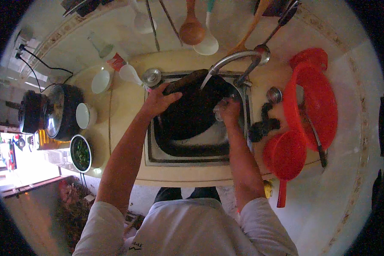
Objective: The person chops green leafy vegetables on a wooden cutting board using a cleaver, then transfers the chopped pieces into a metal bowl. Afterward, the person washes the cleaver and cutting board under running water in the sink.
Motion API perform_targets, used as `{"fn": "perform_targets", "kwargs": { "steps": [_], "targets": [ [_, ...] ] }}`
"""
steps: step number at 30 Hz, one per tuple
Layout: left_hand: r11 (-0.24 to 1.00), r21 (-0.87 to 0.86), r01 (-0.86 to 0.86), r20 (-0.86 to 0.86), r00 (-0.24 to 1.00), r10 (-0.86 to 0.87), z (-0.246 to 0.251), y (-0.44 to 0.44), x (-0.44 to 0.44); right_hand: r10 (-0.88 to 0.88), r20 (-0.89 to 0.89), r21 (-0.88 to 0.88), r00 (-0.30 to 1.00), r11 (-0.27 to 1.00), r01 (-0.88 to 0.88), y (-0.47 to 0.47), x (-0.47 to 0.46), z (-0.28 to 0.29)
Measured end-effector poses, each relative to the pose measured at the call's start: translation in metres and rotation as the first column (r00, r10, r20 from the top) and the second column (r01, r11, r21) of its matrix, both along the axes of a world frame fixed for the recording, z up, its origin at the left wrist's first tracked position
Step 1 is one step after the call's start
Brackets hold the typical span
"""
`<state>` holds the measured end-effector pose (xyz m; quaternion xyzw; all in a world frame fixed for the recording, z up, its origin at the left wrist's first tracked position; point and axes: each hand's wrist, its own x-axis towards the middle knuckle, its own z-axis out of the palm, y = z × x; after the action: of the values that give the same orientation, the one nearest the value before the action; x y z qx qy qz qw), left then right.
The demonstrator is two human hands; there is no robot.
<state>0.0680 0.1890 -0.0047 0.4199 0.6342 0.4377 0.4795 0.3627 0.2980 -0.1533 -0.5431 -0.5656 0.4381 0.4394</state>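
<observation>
A large black wok point(185, 112) lies tilted inside the stainless steel sink point(204, 159), filling most of the basin. My left hand point(160, 100) grips its rim at the upper left, thumb on the inner side. On the wok's right side is my right hand point(231, 110), closed around a pale, crumpled scrubber point(218, 110) that is partly hidden by the fingers. Over the wok arches a metal faucet point(233, 57). A bright streak under its spout looks like running water.
Right of the sink stand a red plastic basin point(323, 108), a red ladle point(286, 156) and a dark strainer fitting point(264, 126). To the left are a white bowl point(101, 82), a bowl of greens point(80, 153) and a lidded dark pot point(64, 112). A wooden ladle point(192, 32) hangs behind among several utensils.
</observation>
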Motion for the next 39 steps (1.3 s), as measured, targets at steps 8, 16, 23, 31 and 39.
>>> {"fn": "perform_targets", "kwargs": {
  "steps": [8, 16, 23, 31, 39],
  "targets": [
    [0.997, -0.078, -0.027, -0.196, 0.981, 0.012, -0.008, -0.001, -0.007, 0.332, 0.674, 0.279, 0.66, 0.712, -0.644, -0.11, -0.078, 0.073],
    [1.0, 0.029, 0.007, -0.218, 0.976, -0.001, -0.019, 0.005, -0.006, 0.525, 0.643, -0.265, 0.558, 0.836, -0.481, -0.081, 0.003, -0.085],
    [1.0, -0.027, -0.015, -0.214, 0.977, 0.009, 0.007, 0.001, 0.007, 0.079, 0.578, -0.066, 0.812, 0.997, -0.05, 0.015, -0.009, 0.021],
    [0.987, -0.058, -0.152, 0.027, 0.988, 0.154, 0.007, 0.002, -0.004, 0.052, 0.491, 0.467, 0.869, 0.827, -0.313, -0.057, -0.127, 0.154],
    [0.993, -0.119, 0.002, -0.204, 0.979, -0.026, 0.013, 0.006, -0.003, 0.778, 0.548, -0.043, 0.307, 0.393, -0.919, -0.151, -0.079, 0.007]
  ]
}}
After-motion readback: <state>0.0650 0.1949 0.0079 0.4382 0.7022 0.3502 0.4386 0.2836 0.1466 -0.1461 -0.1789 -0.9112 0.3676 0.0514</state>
